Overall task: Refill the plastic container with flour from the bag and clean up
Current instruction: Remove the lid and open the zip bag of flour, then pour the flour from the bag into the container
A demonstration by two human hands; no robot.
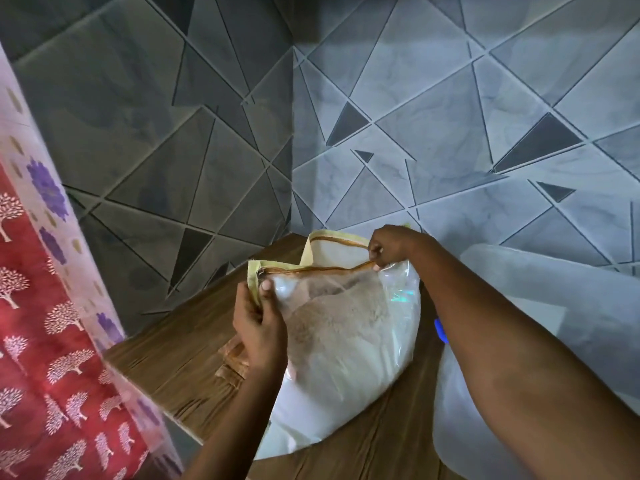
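Room: matte grey wall tiles (pixel 415 133), cut into sharp triangles by thin dark lines, meet in a corner behind a brown wood-grain bench (pixel 180 341).
Left grip (pixel 258 327): clenched on the bag's near left corner, fingers curled round the yellow cloth edging, thumb flat against the clear front just below the zipper's end.
Right grip (pixel 391 247): fingertips pinch the zipper line at the bag's far right end; whether they have the pull itself is too small to tell.
Zipper (pixel 311 269): a thin brown strip stretched taut between the two hands; a second brown strip arcs behind it, so the mouth stands parted.
Bag (pixel 349 386): glossy clear plastic, pillow-shaped and bulging, trimmed in pale yellow fabric, lying on the bench and tilted up towards the hands.
Flour (pixel 339 323): a soft, pale beige heap seen through the plastic, filling most of the bag.
Plastic container (pixel 536 282): large, milky and translucent with rounded edges, just beside the bag on the right, partly behind the right forearm.
Small things: a bright blue piece (pixel 439 329) shows between bag and forearm; something brown and crumpled (pixel 235 355) lies under the left wrist.
Curtain (pixel 34 341): red cloth printed with small pale trees, under a sheer layer with purple flowers, hanging at the left.
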